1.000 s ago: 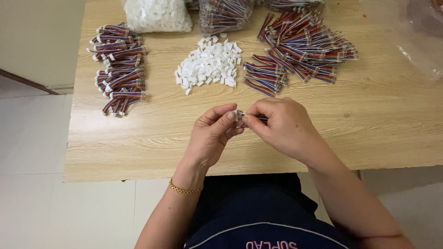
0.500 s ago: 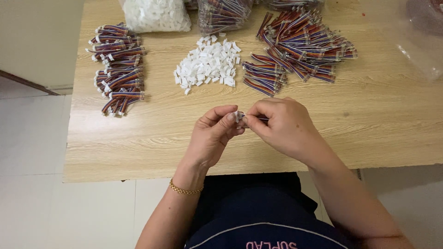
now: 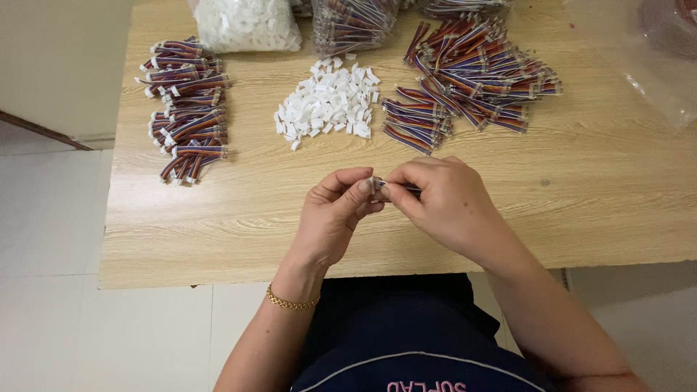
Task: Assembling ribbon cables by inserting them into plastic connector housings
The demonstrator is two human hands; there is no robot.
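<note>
Your left hand [image 3: 335, 218] was curled, its thumb and forefinger pinched narrowly on a small white plastic connector [image 3: 375, 183] held just above the pale wooden table [image 3: 581, 210]. Your right hand [image 3: 443, 203] met it from the other side, fingertips closed on the short bundle of coloured wires [image 3: 406, 188] that ran into that connector; only a little of the bundle showed between your fingers. Both hands sat close together near the table's front edge, in front of your dark blue top [image 3: 406, 341]. A thin gold chain bracelet [image 3: 290, 302] circled your left wrist.

Beyond your hands, in the middle of the table, lay a loose heap of small white plastic housings [image 3: 327, 105]. Just to its right was a spread pile of short red, blue and yellow wire looms [image 3: 472, 72], the nearest of them lying well apart from your right hand. On the far left side of the table lay a second pile of coloured wire looms with white ends fitted [image 3: 185, 109]. At the back edge stood a clear bag of white housings [image 3: 247, 23] and, beside it, a clear bag of coloured wires [image 3: 354, 22]. A crumpled clear plastic sheet [image 3: 639, 65] lay at the far right corner.
</note>
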